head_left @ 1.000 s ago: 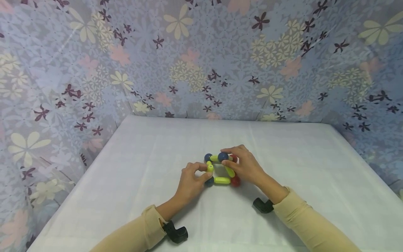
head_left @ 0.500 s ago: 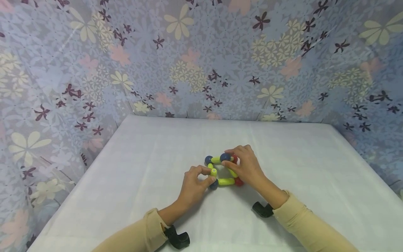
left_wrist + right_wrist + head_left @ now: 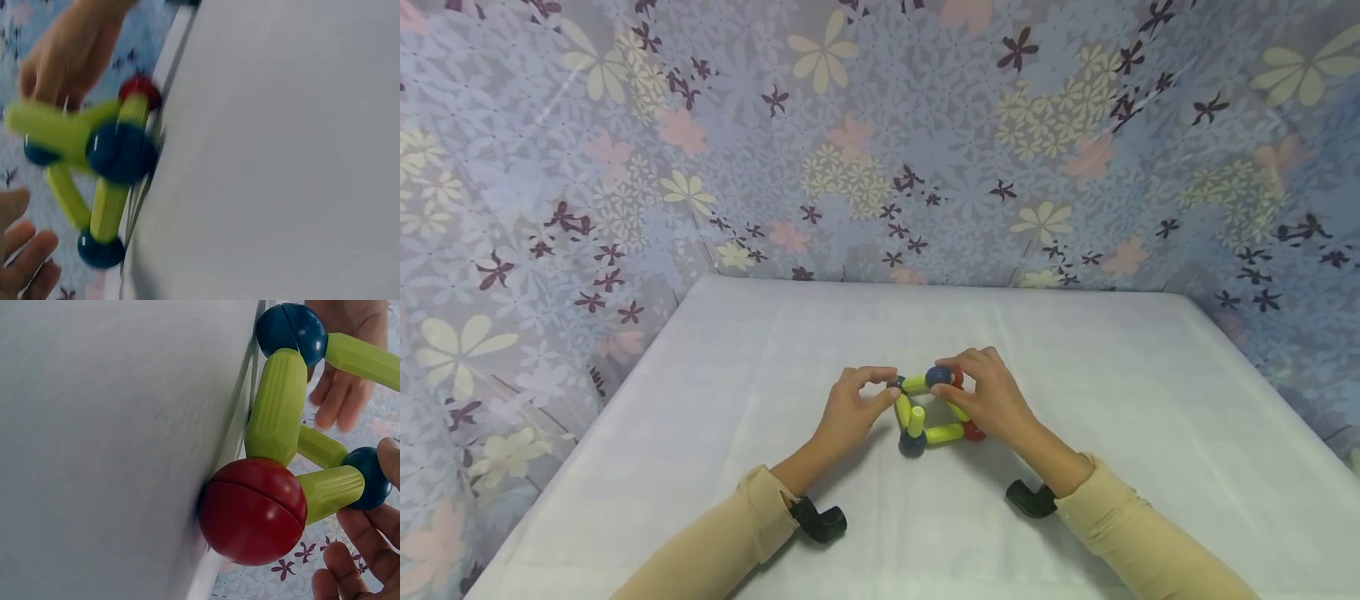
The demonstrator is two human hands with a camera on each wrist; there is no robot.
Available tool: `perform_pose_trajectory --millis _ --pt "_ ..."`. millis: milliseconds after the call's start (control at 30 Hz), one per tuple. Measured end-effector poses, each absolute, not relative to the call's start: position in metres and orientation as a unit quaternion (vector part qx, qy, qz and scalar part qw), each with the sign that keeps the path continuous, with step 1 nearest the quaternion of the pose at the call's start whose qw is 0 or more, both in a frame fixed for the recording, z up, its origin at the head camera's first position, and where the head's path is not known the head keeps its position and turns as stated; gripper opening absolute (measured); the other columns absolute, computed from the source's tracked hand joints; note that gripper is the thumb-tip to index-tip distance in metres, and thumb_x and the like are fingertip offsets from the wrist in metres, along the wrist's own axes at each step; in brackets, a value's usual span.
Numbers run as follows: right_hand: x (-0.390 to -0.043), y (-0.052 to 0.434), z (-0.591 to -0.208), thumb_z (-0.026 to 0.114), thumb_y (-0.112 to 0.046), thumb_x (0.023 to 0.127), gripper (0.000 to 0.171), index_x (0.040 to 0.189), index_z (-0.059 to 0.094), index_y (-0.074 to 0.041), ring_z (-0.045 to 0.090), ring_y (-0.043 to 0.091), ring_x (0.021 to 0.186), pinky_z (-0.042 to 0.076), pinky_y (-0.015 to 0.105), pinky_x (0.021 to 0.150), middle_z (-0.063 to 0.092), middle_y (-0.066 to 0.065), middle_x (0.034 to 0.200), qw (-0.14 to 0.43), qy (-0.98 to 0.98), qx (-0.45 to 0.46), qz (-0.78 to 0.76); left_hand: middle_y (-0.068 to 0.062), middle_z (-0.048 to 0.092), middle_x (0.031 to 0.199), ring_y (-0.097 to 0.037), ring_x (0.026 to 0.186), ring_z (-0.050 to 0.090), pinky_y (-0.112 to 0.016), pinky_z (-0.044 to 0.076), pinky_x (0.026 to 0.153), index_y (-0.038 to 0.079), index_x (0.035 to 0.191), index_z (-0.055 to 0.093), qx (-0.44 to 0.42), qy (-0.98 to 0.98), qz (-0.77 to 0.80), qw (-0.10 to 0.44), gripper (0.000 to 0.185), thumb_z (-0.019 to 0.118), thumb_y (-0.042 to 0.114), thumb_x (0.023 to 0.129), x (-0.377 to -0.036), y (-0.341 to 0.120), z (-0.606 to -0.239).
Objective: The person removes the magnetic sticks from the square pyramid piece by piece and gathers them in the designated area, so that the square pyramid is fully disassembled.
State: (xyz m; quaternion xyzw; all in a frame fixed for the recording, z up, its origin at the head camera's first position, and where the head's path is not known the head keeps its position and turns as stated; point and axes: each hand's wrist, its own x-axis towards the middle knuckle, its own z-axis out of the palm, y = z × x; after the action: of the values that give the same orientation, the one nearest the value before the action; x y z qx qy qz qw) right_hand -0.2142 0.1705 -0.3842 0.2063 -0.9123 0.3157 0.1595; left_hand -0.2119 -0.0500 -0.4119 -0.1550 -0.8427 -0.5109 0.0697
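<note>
Centrally, a rod-and-ball frame (image 3: 934, 408) of yellow-green rods and blue and red balls is sitting on the white tablecloth (image 3: 700, 433), between both hands. The right hand (image 3: 988, 398) is being curled over the frame's right side; its fingertips are pinching the raised blue ball (image 3: 937, 376) at the far top, as the right wrist view confirms. The red ball (image 3: 973, 431) is resting on the cloth at the near right corner, just under that hand. The left hand (image 3: 850, 408) is being held at the frame's left side with thumb and forefinger curled toward the far-left corner; whether anything is actually being pinched cannot be told, since the contact is hidden and the left wrist view is blurred. A near blue ball (image 3: 912, 444) is carrying an upright yellow-green rod (image 3: 916, 421), free of both hands. Floral-patterned sheeting (image 3: 880, 142) is enclosing the table on three sides.
</note>
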Motion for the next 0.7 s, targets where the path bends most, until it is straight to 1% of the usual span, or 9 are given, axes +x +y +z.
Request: perform_pose_trajectory --millis 133,233,300,400,533,700 --pt "-0.213 0.17 -0.385 0.075 -0.031 0.078 0.039 0.111 0.069 -0.011 0.048 0.017 0.092 0.043 0.035 0.08 0.068 0.001 0.1 0.154 -0.911 0.207 0.321 0.002 0.064 0.122 -0.02 0.119 0.048 -0.049 0.033 0.105 0.016 0.122 0.063 -0.19 -0.864 -0.466 0.022 0.04 0.068 0.032 0.086 -0.234 -0.051 -0.412" --pt "-0.212 0.169 -0.386 0.075 -0.031 0.078 0.039 0.111 0.069 -0.011 0.048 0.017 0.093 0.043 0.036 0.081 0.068 0.001 0.101 0.154 -0.911 0.207 0.323 0.0 0.062 0.126 -0.023 0.124 0.045 -0.053 0.027 0.109 0.016 0.123 0.063 -0.222 -0.87 -0.44 -0.005 0.041 0.067 0.034 0.086 -0.244 -0.049 -0.412" --pt "-0.212 0.169 -0.386 0.075 -0.031 0.078 0.04 0.112 0.068 -0.011 0.048 0.018 0.094 0.044 0.037 0.081 0.068 0.001 0.102 0.153 -0.911 0.207 0.322 0.0 0.062 0.125 -0.023 0.125 0.045 -0.055 0.023 0.11 0.017 0.122 0.063 -0.235 -0.873 -0.427 -0.021 0.04 0.066 0.034 0.086 -0.249 -0.047 -0.413" --pt "-0.211 0.168 -0.386 0.074 -0.031 0.079 0.039 0.112 0.068 -0.012 0.049 0.019 0.095 0.043 0.037 0.081 0.068 0.001 0.103 0.147 -0.911 0.21 0.324 0.001 0.062 0.124 -0.021 0.123 0.046 -0.055 0.023 0.11 0.02 0.121 0.064 -0.243 -0.877 -0.413 -0.041 0.037 0.066 0.033 0.087 -0.252 -0.045 -0.414" --pt "-0.211 0.169 -0.386 0.074 -0.031 0.079 0.039 0.113 0.068 -0.013 0.048 0.018 0.095 0.043 0.035 0.081 0.067 0.0 0.103 0.139 -0.911 0.213 0.323 0.001 0.064 0.121 -0.02 0.117 0.049 -0.053 0.027 0.107 0.022 0.118 0.066 -0.246 -0.884 -0.397 -0.034 0.033 0.067 0.032 0.086 -0.251 -0.043 -0.414" --pt "-0.211 0.171 -0.386 0.072 -0.03 0.081 0.039 0.116 0.066 -0.014 0.045 0.017 0.095 0.042 0.035 0.081 0.065 -0.002 0.102 0.13 -0.909 0.226 0.325 0.003 0.07 0.113 -0.019 0.105 0.054 -0.05 0.032 0.101 0.02 0.112 0.07 -0.248 -0.896 -0.368 0.017 0.03 0.067 0.034 0.085 -0.242 -0.041 -0.412"
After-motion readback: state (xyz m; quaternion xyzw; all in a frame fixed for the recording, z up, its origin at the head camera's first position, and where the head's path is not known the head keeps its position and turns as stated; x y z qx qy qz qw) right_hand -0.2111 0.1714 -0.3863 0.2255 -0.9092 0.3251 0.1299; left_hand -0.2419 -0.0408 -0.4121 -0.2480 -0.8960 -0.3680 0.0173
